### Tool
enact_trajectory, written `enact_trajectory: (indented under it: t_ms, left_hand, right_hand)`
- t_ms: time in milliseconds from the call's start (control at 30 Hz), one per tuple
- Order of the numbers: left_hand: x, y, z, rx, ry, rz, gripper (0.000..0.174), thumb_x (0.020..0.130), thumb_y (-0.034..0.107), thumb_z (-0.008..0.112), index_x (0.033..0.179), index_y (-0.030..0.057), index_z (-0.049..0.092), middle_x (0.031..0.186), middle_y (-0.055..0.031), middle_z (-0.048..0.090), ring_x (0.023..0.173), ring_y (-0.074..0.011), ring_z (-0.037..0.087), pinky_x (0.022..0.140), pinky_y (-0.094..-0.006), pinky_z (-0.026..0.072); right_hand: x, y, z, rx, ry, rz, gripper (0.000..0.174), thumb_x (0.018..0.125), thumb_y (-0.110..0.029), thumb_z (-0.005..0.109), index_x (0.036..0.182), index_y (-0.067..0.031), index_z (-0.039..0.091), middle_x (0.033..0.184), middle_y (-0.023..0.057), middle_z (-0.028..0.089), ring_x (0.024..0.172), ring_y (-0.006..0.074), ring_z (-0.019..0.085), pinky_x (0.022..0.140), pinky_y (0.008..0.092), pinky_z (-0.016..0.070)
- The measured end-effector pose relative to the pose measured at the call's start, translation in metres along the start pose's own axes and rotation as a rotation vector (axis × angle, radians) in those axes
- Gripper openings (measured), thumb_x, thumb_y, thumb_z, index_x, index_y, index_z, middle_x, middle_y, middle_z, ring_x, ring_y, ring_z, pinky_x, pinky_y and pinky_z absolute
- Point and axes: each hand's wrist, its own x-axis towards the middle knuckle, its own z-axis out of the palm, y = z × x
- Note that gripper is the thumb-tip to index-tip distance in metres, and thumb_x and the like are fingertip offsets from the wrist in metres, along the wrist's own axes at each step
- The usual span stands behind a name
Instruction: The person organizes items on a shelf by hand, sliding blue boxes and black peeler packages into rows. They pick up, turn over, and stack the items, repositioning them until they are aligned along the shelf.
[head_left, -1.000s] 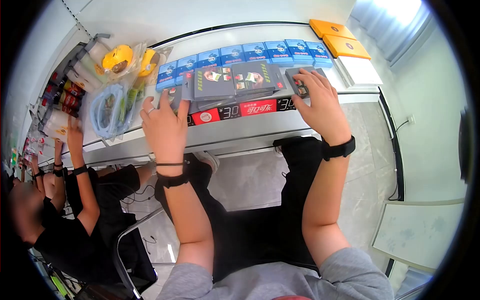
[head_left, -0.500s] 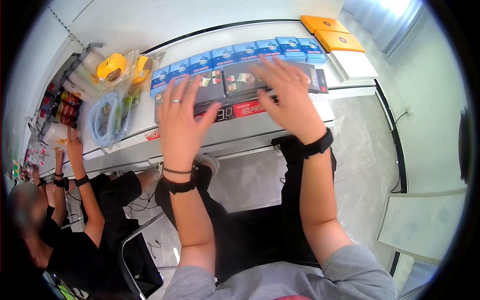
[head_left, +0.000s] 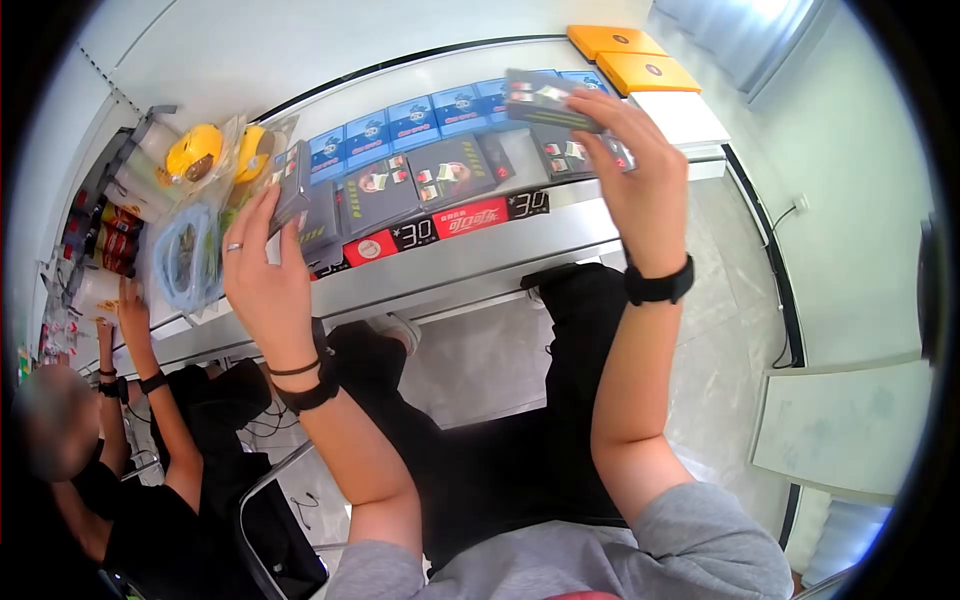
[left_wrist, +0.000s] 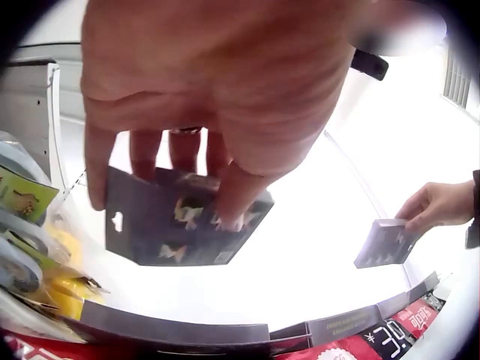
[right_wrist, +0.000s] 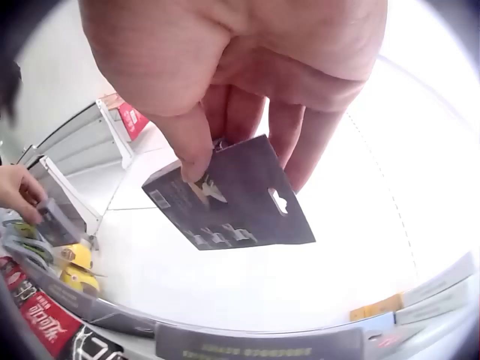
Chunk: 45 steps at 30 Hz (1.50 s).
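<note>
In the head view, my left hand [head_left: 265, 290] pinches a dark grey hang-tab peeler box [head_left: 292, 185], raised and tilted above the left end of the display. The left wrist view has the thumb on the face of this box [left_wrist: 172, 232], fingers behind it. Farther right and back, my right hand [head_left: 642, 180] grips a second grey peeler box [head_left: 545, 98] over the blue cartons; in the right wrist view its thumb presses the box [right_wrist: 240, 199] near one end. Several like grey boxes [head_left: 380, 195] lie along the shelf front between and beneath the hands.
Blue cartons [head_left: 410, 120] line up behind the grey boxes. Orange boxes [head_left: 650, 72] and white boxes [head_left: 680, 115] sit at the right end. Bagged yellow items [head_left: 195, 150] and light-blue rings [head_left: 180, 260] lie left. A red-and-black price strip [head_left: 470, 215] edges the shelf. Another person's hand [head_left: 130, 310] is far left.
Both hands were over the grey boxes and have spread apart, left hand to the left, right hand to the right. Each now holds a raised box; the camera view has shifted slightly.
</note>
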Motion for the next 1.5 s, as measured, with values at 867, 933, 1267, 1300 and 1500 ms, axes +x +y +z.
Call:
enact_trajectory:
  t_ms: [867,933,1267,1300,1500]
  left_hand:
    - [-0.011,0.021,0.037,0.080,-0.107,0.080,0.032,0.082,0.027,0.070,0.110,0.0116,0.065,0.121,-0.0067,0.062,0.120,-0.0277,0.052,0.107,-0.0464,0.0313]
    - [-0.014,0.026,0.044,0.083,-0.142,0.115,0.034,0.084,0.027,0.069,0.113,0.0113,0.064,0.122,-0.0076,0.062,0.123,-0.0290,0.050,0.109,-0.0460,0.0296]
    - [-0.020,0.036,0.058,0.128,-0.261,0.212,0.050,0.084,0.044,0.069,0.126,0.0164,0.064,0.132,-0.0101,0.060,0.128,-0.0278,0.050,0.113,-0.0449,0.0260]
    - [-0.020,0.033,0.059,0.136,-0.262,0.214,0.050,0.084,0.044,0.069,0.126,0.0164,0.064,0.132,-0.0101,0.060,0.128,-0.0278,0.050,0.113,-0.0449,0.0260]
    - [-0.017,0.030,0.060,-0.026,-0.272,0.204,0.049,0.078,0.037,0.075,0.122,0.0166,0.066,0.128,-0.0087,0.063,0.124,-0.0256,0.054,0.110,-0.0420,0.0327]
  right_hand:
    - [-0.035,-0.145,-0.114,0.584,0.486,-0.642,0.017,0.093,-0.019,0.057,0.109,-0.0152,0.059,0.088,-0.0065,0.058,0.075,0.0049,0.052,0.072,0.0219,0.0400]
    - [-0.038,-0.124,-0.151,0.613,0.267,-0.708,0.018,0.093,-0.019,0.057,0.110,-0.0153,0.059,0.089,-0.0066,0.058,0.076,0.0050,0.052,0.072,0.0216,0.0398]
    - [-0.055,-0.125,-0.186,0.555,0.140,-0.524,0.018,0.091,-0.013,0.057,0.108,-0.0165,0.057,0.095,-0.0060,0.055,0.080,0.0079,0.052,0.068,0.0232,0.0409]
    - [-0.054,-0.127,-0.176,0.612,0.161,-0.534,0.015,0.091,-0.012,0.057,0.106,-0.0154,0.057,0.095,-0.0053,0.054,0.079,0.0084,0.051,0.067,0.0233,0.0411]
    - [-0.036,-0.137,-0.151,1.057,-0.002,-0.545,0.004,0.093,-0.006,0.052,0.091,-0.0089,0.053,0.091,-0.0010,0.050,0.071,0.0112,0.050,0.060,0.0242,0.0426]
